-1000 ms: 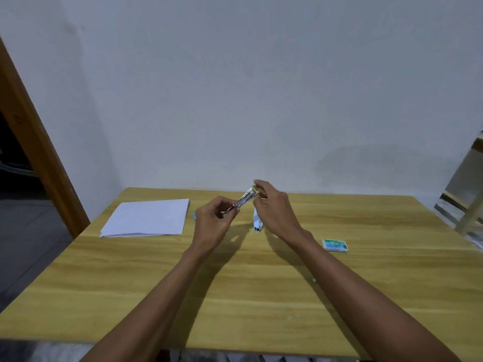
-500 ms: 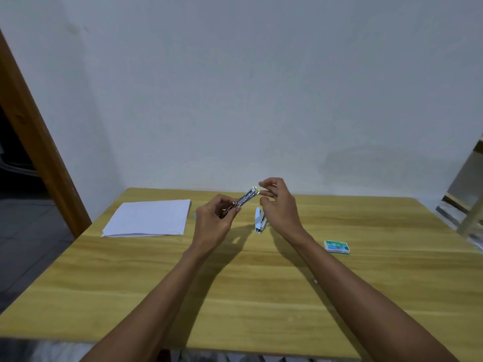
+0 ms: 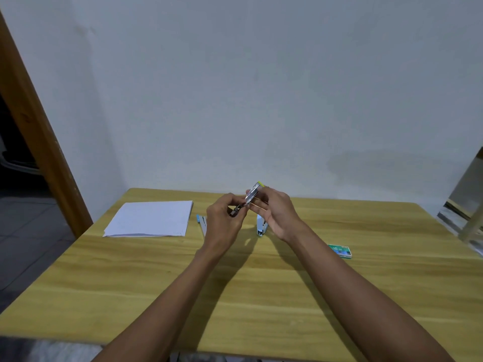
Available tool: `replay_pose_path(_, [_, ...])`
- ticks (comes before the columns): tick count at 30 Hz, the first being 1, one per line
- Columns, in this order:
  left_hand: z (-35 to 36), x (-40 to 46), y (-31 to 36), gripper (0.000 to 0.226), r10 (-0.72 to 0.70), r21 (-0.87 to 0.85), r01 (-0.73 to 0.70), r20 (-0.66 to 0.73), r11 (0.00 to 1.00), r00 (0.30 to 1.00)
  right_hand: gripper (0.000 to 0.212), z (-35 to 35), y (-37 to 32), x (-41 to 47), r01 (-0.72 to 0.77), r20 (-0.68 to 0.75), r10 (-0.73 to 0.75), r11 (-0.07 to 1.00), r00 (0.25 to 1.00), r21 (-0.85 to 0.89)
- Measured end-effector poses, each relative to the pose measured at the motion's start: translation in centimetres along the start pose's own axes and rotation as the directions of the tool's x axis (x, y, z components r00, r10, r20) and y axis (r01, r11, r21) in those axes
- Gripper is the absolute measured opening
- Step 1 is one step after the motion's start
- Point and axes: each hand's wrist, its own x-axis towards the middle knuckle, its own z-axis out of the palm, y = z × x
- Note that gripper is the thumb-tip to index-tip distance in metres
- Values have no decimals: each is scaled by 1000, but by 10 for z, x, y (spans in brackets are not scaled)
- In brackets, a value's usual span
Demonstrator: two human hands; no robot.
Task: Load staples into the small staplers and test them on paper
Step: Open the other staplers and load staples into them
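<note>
A small stapler with a metal body and a yellow-green tip is held tilted above the table's far middle. My left hand grips its lower, dark end. My right hand holds its upper part with fingers and thumb; whether it also holds staples I cannot tell. A light blue and white stapler lies on the table under my right hand. A second light blue stapler lies left of my left hand, partly hidden. A stack of white paper lies at the far left. A green staple box lies at the right.
The wooden table stands against a white wall. A brown door frame rises at the left. A pale wooden chair or stand shows at the right edge.
The held stapler has tipped more upright, and my right hand has closed back onto its upper part after its fingers had lifted off half a second ago.
</note>
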Motion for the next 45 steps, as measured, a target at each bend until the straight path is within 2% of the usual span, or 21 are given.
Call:
replay_pose_path(4, [0,-3,5,5,-1,-20,1,-9,1000,1000,24,2,-4,-2,66,3,-66,990,998,-122])
replay_pose_path(8, [-2,-1,5,6,-6,-26,6,2,1000,1000,28,1,-5,-4,158,-1,-167,932,986,-326])
replay_pose_path(11, [-2,-1,7,5,5,-23,-5,16,1000,1000,30,3,-6,-4,174,-43,-204,910,978,-377])
replay_pose_path(13, [-1,-2,8,6,4,-30,-3,8,1000,1000,29,5,-5,-4,171,-62,-207,918,976,-359])
replay_pose_path(18, [-2,-2,9,8,-33,-64,34,22,997,999,23,4,-2,-6,131,-56,-141,978,988,-160])
replay_pose_path(24, [-5,-3,9,11,-53,-55,56,50,997,997,21,-6,-4,-4,31,12,-30,995,999,-96])
replay_pose_path(27, [-4,-4,7,7,-84,-51,86,52,995,995,15,-11,-7,-5,-2,82,12,993,997,-117])
replay_pose_path(30, [-3,-3,6,9,-97,-53,99,38,994,995,23,-15,-7,-4,4,99,5,995,995,-97])
replay_pose_path(32, [-2,-3,7,8,-94,-47,96,43,994,995,28,-14,-8,-4,18,80,-12,997,997,-76])
replay_pose_path(37, [-1,-2,12,7,-34,-14,35,65,999,997,25,-6,-8,-8,119,-41,-135,957,990,-265])
replay_pose_path(39, [-1,-3,13,7,2,2,-2,67,1000,998,24,-5,-8,-8,120,-72,-143,957,987,-265])
replay_pose_path(42, [-3,-4,13,6,-2,2,2,64,1000,998,17,-9,-11,-5,9,-13,-11,989,1000,-145])
replay_pose_path(45, [-4,-2,8,8,-69,-20,70,57,997,996,14,-15,-12,-4,-77,65,82,994,995,-79])
